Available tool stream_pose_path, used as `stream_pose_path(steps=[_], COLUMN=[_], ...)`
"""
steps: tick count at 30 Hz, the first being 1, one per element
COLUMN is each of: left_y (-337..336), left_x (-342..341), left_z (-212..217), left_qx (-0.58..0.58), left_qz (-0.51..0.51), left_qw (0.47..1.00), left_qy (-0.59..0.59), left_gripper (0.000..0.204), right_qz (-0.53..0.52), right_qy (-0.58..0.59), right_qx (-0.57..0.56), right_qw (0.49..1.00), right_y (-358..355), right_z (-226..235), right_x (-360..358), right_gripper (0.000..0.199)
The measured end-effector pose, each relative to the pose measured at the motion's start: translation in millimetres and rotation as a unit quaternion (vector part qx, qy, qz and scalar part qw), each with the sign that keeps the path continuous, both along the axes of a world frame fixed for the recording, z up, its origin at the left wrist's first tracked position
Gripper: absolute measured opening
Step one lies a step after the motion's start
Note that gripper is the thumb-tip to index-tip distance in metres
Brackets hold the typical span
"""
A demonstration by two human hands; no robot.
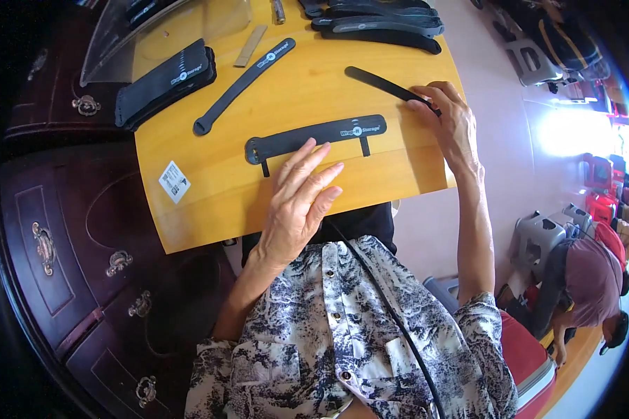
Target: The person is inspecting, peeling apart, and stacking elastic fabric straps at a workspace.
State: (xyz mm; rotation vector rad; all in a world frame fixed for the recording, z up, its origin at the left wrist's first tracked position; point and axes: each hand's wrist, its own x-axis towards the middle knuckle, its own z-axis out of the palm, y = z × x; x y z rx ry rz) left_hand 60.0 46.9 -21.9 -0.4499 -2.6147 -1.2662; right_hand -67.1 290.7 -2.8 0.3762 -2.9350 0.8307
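Note:
A black storage strap (314, 135) with pale lettering and a ringed round end lies across the middle of the table. Two thin dark strips (365, 146) stick out from beneath its near edge. My left hand (302, 199) is open, palm down, its fingertips at the strap's near edge; whether they press on it I cannot tell. Between the thumb and fingers of my right hand (453, 126), another black strap (383, 85) is pinched by its right end. It points left and away from me, apart from the middle strap.
A single strap (244, 87) lies slanted farther left, beside a strap stack (166, 84). More straps (377, 24) are piled at the far edge. The yellow table (210, 216) carries a white label (175, 181) and a tan strip (250, 46). Dark drawers (49, 237) flank it; a co-worker (590, 279) bends at the right.

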Motion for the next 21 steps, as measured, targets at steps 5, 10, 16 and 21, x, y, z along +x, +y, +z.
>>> stream_pose_path(steps=[5, 10, 16, 21], left_y=[2, 9, 20, 32], left_x=[6, 10, 10, 14], left_z=[0, -6, 0, 14], left_qx=[0.01, 0.027, 0.12, 0.242], left_qz=[-0.022, -0.044, -0.054, -0.052], left_qw=[1.0, 0.998, 0.99, 0.954], left_qy=[-0.006, -0.018, -0.05, -0.169], left_gripper=[0.025, 0.024, 0.024, 0.035], right_qz=[0.003, 0.101, -0.058, -0.125], right_qy=[-0.054, 0.112, -0.047, -0.192], right_qx=[-0.024, 0.157, -0.135, -0.567], right_qw=[0.998, 0.976, 0.988, 0.791], right_y=[4, 8, 1, -30], right_z=[-2, -14, 14, 2], right_x=[-4, -17, 44, 100], right_gripper=[0.022, 0.01, 0.009, 0.013])
